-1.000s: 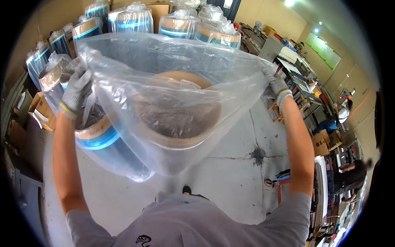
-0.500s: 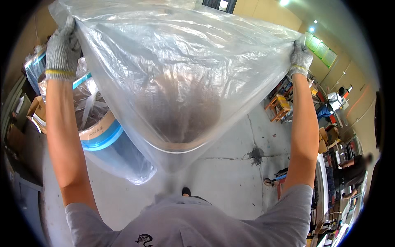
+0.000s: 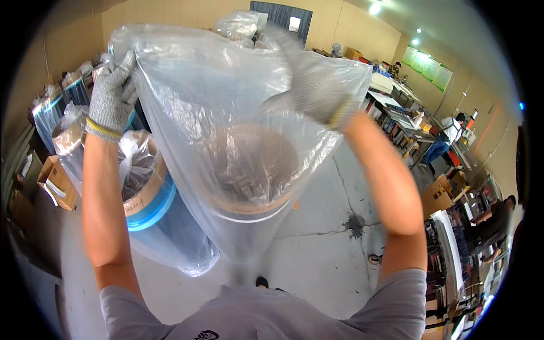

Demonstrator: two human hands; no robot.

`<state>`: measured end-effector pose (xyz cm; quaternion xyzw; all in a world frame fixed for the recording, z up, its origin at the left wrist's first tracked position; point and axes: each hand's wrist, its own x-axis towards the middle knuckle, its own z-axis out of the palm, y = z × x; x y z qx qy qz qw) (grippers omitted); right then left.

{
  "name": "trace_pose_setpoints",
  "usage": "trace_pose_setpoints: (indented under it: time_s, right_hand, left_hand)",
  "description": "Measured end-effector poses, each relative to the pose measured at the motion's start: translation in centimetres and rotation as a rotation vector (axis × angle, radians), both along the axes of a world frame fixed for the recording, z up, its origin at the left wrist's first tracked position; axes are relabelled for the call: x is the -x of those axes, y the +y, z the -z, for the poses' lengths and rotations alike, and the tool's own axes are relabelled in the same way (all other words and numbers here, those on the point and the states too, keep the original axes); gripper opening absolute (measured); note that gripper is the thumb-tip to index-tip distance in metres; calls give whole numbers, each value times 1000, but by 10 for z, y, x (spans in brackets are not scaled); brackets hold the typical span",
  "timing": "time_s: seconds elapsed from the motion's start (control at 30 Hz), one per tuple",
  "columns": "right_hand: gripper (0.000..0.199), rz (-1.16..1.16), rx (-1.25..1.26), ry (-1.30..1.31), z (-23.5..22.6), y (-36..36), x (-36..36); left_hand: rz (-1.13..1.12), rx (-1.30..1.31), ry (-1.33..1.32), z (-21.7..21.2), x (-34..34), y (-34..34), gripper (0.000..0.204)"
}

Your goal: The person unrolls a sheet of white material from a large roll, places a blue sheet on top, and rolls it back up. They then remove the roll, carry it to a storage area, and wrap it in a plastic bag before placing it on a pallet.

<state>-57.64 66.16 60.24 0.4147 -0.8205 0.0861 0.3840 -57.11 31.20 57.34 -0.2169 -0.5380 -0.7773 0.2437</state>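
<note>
A large clear plastic bag (image 3: 226,73) stands up out of a round brown-rimmed drum (image 3: 249,211) in front of me, and its plastic also wraps the drum's outside. My left hand (image 3: 113,93), in a grey knit glove, is closed on the bag's upper left edge. In front of the bag's right half is my right hand (image 3: 311,85), gloved and blurred by motion. Its thumb and fingers look spread apart, and the bag's upper right corner stands free of it. Dark contents show dimly through the plastic inside the drum.
Left of the drum stands another drum (image 3: 148,207) with blue tape and gathered plastic. More wrapped drums (image 3: 50,116) and an open cardboard box (image 3: 56,181) are behind it. Workbenches line the right, with a person (image 3: 450,133) there and another person (image 3: 498,221) nearer. Cracks run across the grey floor (image 3: 317,255).
My right hand has let go of the bag's right corner and swung left in front of it. My left hand still grips the left edge, slightly lower and further right. The bag's top has sunk.
</note>
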Motion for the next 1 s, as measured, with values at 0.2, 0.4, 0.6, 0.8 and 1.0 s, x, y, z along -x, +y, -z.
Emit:
trace_pose_setpoints:
  time_s: [0.2, 0.4, 0.6, 0.8, 1.0]
  right_hand:
    - [89, 209, -84, -221, 35, -58, 93]
    - [45, 137, 322, -180, 29, -31, 102]
    - [47, -200, 185, -282, 40, -108, 41]
    - [113, 401, -259, -437, 31, 0, 56]
    - [114, 340, -238, -422, 18, 47, 91]
  left_hand:
    - [184, 12, 54, 11, -2, -31, 9]
    - [-130, 443, -225, 63, 23, 0, 48]
    - [-481, 1200, 2, 115, 77, 121, 31]
    - [-793, 1124, 471, 96, 94, 153, 38]
    - [-548, 788, 297, 132, 125, 145, 48]
